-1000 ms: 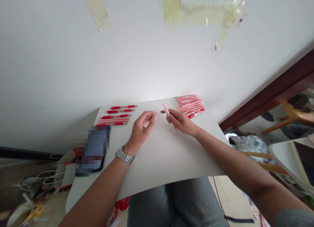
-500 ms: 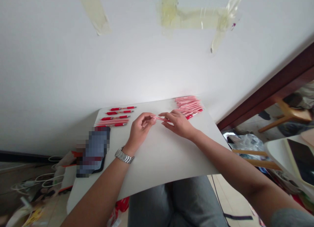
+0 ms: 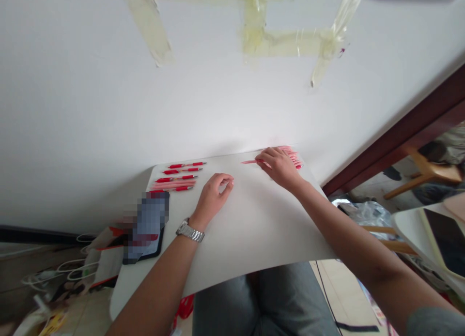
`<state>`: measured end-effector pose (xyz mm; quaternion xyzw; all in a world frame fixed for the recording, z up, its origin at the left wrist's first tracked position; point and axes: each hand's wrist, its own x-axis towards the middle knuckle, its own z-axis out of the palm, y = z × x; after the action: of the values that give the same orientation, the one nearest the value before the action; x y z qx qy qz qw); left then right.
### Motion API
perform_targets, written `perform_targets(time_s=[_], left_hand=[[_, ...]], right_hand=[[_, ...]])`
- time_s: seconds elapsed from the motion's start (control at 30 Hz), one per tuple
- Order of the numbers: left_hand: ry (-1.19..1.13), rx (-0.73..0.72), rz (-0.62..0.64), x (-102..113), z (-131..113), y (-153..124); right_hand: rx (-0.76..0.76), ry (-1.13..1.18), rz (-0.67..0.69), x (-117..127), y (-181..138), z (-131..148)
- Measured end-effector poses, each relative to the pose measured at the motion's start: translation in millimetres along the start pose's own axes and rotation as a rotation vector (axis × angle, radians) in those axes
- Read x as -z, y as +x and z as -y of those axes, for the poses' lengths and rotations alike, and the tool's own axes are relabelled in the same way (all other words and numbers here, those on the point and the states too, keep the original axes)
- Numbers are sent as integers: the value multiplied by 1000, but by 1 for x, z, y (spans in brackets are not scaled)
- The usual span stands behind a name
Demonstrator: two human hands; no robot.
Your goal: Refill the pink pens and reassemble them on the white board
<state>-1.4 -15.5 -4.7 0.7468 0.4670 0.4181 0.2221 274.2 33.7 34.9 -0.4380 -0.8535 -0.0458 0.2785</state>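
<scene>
My right hand [image 3: 278, 167] is over the right part of the white table, its fingers closed on a slim pink pen-like stick [image 3: 248, 161] whose tapered end points left. A pile of similar pink sticks [image 3: 290, 152] lies just behind and right of that hand, partly covered by it. My left hand [image 3: 214, 195], with a metal watch at the wrist, rests near the table's middle. Its thumb and fingers are curled together, and anything between them is hidden. Left of it lie several red click pens [image 3: 183, 170] in a row, with a few pink sticks [image 3: 170, 185] among them.
A phone [image 3: 154, 224], partly pixelated, lies at the left of the white table [image 3: 254, 229]. A wall with yellowed tape [image 3: 286, 43] rises behind the table. On the right stands another white surface with a dark tablet-like device [image 3: 445, 239]. Cables hang at the lower left.
My right hand has moved back from my left, carrying the pink stick towards the pile. My left hand no longer touches that stick and stays near the middle. The view has tilted up slightly.
</scene>
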Motion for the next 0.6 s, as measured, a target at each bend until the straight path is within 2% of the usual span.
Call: perform_targets(time_s=[0.2,0.37,0.6], left_hand=[[4,11,18,-3,2,2],[5,16,15,-2,3,3],[28,24,22,-2,6,2]], right_hand=[[-168,-122,119,24,17,-50],[-257,-238,353,32,32,-85],[-246,-268,465,24,39,-101]])
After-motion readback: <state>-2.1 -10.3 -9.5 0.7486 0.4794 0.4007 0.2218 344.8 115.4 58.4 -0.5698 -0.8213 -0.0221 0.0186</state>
